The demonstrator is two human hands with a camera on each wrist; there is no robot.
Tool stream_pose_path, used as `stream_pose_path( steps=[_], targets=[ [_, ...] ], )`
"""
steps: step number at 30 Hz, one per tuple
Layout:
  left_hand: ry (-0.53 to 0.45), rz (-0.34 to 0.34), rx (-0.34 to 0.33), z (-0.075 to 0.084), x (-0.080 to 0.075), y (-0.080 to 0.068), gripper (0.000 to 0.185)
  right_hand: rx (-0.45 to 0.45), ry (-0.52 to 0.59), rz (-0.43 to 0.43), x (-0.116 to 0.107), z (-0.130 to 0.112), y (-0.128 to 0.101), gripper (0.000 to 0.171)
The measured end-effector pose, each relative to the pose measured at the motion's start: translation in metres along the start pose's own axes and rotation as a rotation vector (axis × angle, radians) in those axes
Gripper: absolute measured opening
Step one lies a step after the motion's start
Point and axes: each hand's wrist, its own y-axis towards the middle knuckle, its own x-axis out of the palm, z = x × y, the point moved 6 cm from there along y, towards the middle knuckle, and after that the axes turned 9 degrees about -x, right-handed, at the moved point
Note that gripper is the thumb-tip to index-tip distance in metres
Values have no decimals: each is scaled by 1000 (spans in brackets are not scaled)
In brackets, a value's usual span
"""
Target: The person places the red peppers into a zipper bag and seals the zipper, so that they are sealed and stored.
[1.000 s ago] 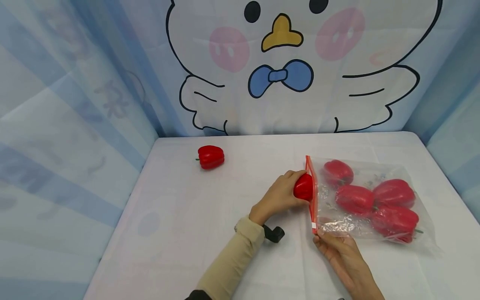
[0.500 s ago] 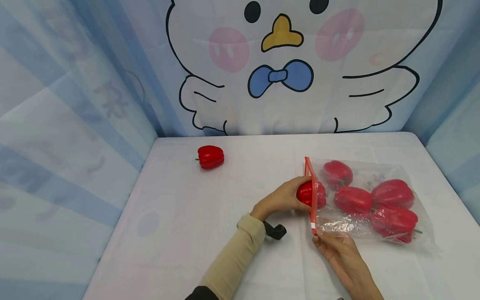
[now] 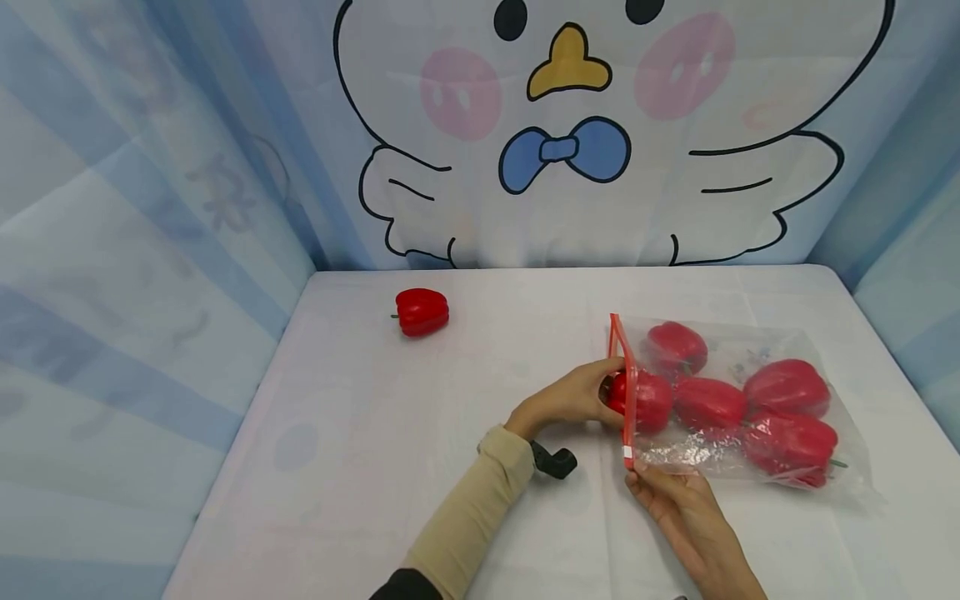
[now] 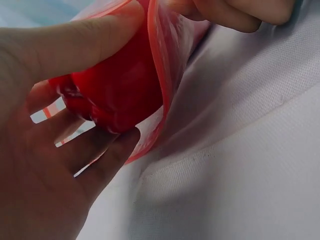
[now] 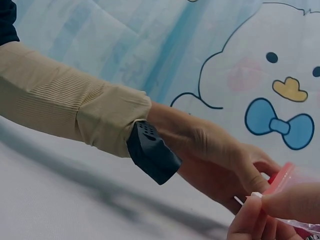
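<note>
A red bell pepper (image 3: pixel 651 402) lies mostly inside the mouth of a clear zip bag (image 3: pixel 780 337), its outer end still in my left hand (image 3: pixel 566 398). In the left wrist view, the thumb lies over the pepper (image 4: pixel 120 87) and the fingers bend beneath it, next to the bag's red-orange rim (image 4: pixel 159 55). My right hand (image 3: pixel 693 517) pinches the near corner of the bag's opening, by a white slider (image 5: pixel 256 195). Several more red bell peppers, one of them a long pepper (image 3: pixel 710 403), show through the plastic.
Another red bell pepper (image 3: pixel 422 312) with a green stem lies at the back left of the white-covered table (image 3: pixel 360 467). A cartoon-printed curtain (image 3: pixel 555 225) hangs behind it. A black wrist device (image 3: pixel 553 460) sticks out below the left cuff.
My left hand has moved slightly right and pushed the bell pepper from the bag's opening to mostly inside. The right hand keeps its grip on the bag's corner.
</note>
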Motion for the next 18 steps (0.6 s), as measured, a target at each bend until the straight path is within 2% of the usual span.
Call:
stream_pose_path(
  steps=[9, 18],
  targets=[
    [-142, -103, 11, -4, 5, 4, 74, -9, 31, -19, -1, 1, -1, 21],
    [-251, -148, -20, -17, 5, 8, 70, 20, 7, 8, -1, 2, 1, 19]
  ],
)
